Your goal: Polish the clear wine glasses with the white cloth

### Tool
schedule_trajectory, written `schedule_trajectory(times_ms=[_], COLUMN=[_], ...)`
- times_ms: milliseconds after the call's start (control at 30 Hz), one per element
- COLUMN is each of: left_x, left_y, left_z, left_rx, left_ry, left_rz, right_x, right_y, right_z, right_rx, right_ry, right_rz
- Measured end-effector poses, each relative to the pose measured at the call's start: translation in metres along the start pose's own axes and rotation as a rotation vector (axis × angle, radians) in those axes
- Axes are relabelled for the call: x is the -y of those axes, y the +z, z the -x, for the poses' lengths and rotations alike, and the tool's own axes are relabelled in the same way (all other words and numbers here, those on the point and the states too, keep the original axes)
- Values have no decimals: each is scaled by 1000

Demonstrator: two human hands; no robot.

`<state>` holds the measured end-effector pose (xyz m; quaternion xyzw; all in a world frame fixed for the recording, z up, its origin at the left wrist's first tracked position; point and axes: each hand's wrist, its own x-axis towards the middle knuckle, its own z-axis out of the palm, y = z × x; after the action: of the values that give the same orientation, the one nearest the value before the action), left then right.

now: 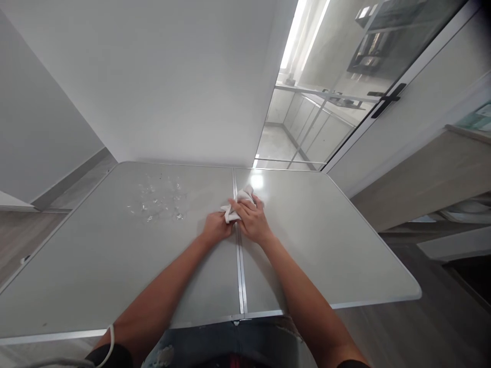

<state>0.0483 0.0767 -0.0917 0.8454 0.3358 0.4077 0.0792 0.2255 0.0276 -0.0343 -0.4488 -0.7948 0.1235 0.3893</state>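
Observation:
A crumpled white cloth [232,213] lies on the pale folding table [307,245], across the metal seam [240,276] where its two halves meet. My right hand [253,221] presses on the cloth from the right, its fingers curled over it. At the cloth's left edge, my left hand [217,228] is closed with the knuckles up and touches the cloth. Its fingertips are partly hidden. Left of both hands, clear glinting shapes [159,202] sit on the tabletop; I cannot tell whether they are water or clear plastic.
Behind the table's far edge rises a white wall [172,92]. A glass-paned door [307,117] with a black handle [389,100] stands at the back right. Wooden shelving [425,174] is beyond the right edge. A pale cable [111,340] hangs by my left forearm.

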Motion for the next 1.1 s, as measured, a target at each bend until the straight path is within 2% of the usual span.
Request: schedule_trajectory(times_ms=[100, 233, 333, 433, 533, 567, 633, 700, 767, 900, 1000, 1100], left_x=[-5, -6, -5, -5, -6, -6, -7, -8, -10, -11, -9, -8], left_y=[-2, -7, -7, -6, -6, -6, -7, -7, -6, -3, -1, -3], left_z=[-2, -1, -3, -7, -10, -11, -11, -11, -10, -7, -6, -6], left_rx=[83, 140, 53, -41, -77, -79, -59, -23, 30, 108, 86, 56], left_ry=[111, 188, 47, -196, -383, -423, -459, -441, -373, -257, -271, -308], left_rz=[-113, -12, 118, 261, 381, 417, 471, 487, 468, 419, 435, 437], right_x=[-10, -24, -22, -12, -3, -1, 1, 2, 2, 2, -2, -7], right_y=[-3, -6, 1, 19, 34, 36, 33, 24, 15, 8, 8, 4], right_z=[4, 5, 2, 0, 2, 3, 5, 5, 5, 5, 9, 13], right_rx=[-137, -274, -328, -351, -511, -526, -458, -349, -322, -397, -358, -354], right_ry=[234, 583, 735, 670, 599, 572, 473, 337, 257, 262, 229, 283], right_rz=[-248, -787, -1128, -1295, -1186, -1096, -880, -694, -610, -617, -583, -542])
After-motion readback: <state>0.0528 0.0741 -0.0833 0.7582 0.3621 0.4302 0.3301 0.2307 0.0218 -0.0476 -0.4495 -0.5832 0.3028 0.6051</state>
